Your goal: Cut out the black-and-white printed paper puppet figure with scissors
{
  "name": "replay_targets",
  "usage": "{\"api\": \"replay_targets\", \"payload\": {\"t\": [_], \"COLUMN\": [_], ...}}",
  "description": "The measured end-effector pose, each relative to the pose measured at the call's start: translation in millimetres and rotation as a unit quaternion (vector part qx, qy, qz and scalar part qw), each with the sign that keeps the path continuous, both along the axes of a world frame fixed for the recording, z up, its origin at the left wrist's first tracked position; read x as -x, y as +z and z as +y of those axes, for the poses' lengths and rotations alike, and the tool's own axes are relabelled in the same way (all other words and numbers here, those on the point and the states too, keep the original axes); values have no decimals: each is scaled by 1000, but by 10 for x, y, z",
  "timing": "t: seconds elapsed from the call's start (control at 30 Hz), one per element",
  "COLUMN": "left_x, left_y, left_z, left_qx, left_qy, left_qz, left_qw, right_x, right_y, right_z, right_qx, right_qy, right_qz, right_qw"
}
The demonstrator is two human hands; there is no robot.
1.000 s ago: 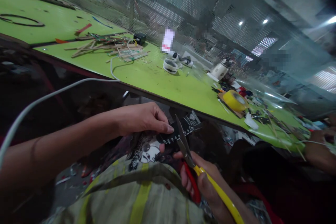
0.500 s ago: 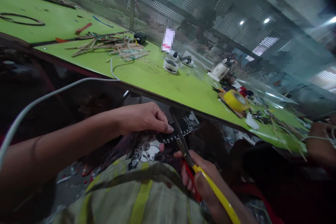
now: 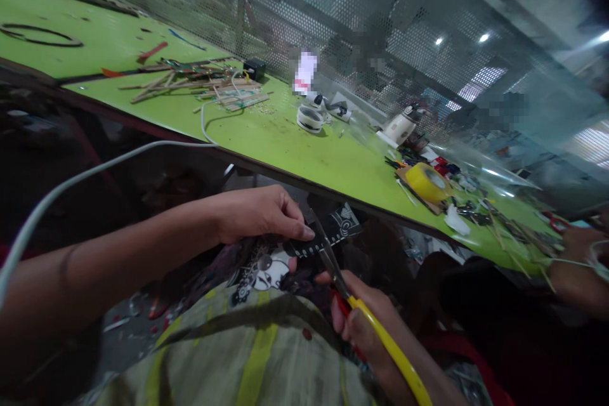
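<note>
My left hand (image 3: 273, 216) is closed, pinching the edge of a black strip with white print (image 3: 340, 228), which looks like fabric or plastic film. A pair of scissors (image 3: 333, 266) with one yellow and one red handle is in my right hand (image 3: 368, 314), whose fingers wrap the handles. The blades lie across the strip, just right of my left fingertips. Below them, a printed part with a white face drawing (image 3: 269, 273) hangs over my lap; whether it joins the strip I cannot tell.
On the green table (image 3: 285, 146) lie a bundle of thin sticks (image 3: 200, 82), a white tape roll (image 3: 310, 119), a yellow tape roll (image 3: 428, 182) and scattered tools. A white cable (image 3: 104, 168) arcs down at left. Another person's hand (image 3: 580, 260) is at far right.
The handles of the scissors have drawn closer together in my right hand. My left hand stays in place. At far right, the other person's hand has moved, and a red-handled tool shows there.
</note>
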State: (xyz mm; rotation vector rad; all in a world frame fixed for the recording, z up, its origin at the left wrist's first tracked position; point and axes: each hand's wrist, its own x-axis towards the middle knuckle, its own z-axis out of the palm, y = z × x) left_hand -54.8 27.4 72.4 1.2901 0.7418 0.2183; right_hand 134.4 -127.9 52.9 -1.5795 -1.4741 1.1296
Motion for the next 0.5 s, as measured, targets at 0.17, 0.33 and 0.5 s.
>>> {"api": "replay_targets", "payload": {"t": [0.17, 0.33, 0.5], "left_x": [5, 1, 7], "left_y": [14, 15, 11], "left_z": [-1, -6, -6], "left_qx": [2, -7, -18], "left_qy": [-2, 3, 1], "left_qz": [2, 1, 0], "left_qw": [1000, 1000, 1000], "right_x": [-155, -237, -251], "right_y": [-34, -166, -335], "right_z": [133, 107, 138], "right_qx": [6, -16, -23], "right_qy": [125, 161, 133], "right_qz": [77, 94, 128], "right_qw": [989, 982, 983]}}
